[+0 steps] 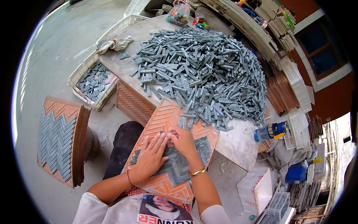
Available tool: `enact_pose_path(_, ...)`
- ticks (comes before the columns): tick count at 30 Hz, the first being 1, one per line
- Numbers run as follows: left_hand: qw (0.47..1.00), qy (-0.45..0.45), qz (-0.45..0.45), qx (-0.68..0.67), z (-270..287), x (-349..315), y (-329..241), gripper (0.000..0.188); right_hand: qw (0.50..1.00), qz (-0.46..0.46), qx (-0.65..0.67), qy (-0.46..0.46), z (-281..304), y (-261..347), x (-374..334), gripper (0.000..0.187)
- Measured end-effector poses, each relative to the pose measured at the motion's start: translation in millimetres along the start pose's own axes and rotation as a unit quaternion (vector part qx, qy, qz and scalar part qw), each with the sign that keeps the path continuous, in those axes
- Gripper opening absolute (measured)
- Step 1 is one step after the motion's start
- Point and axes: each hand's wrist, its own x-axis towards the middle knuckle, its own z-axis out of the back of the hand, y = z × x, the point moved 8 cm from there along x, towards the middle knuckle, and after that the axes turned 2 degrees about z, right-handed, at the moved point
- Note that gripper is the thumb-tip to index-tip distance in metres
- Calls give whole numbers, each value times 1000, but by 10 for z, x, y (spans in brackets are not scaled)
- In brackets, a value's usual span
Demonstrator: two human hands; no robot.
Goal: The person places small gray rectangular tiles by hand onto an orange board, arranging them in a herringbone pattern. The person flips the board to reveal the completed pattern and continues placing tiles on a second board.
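Orange tray (167,115) is pointing outward, long axis leaning right. Left hand (152,154) is lying flat, gripping nothing visible; right hand (182,140) is curling, contents indeterminable.

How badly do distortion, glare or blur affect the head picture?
Head view, rim: black corners, with fisheye bending curving the long pale stacked boards; head view, right edge: glare washing out the background; head view, centre: heaped grey stone-like strips, orange grooved tray, left hand and right hand look reasonably sharp.
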Motion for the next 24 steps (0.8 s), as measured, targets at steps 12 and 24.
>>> enact_pose_path(12,999,24,-39,19,-163,-26,25,74,939,-122,-315,-73,424,-229,124,24)
enact_pose_path(24,999,22,-47,13,-141,-189,-22,71,971,107,-113,180,215,165,-49,11)
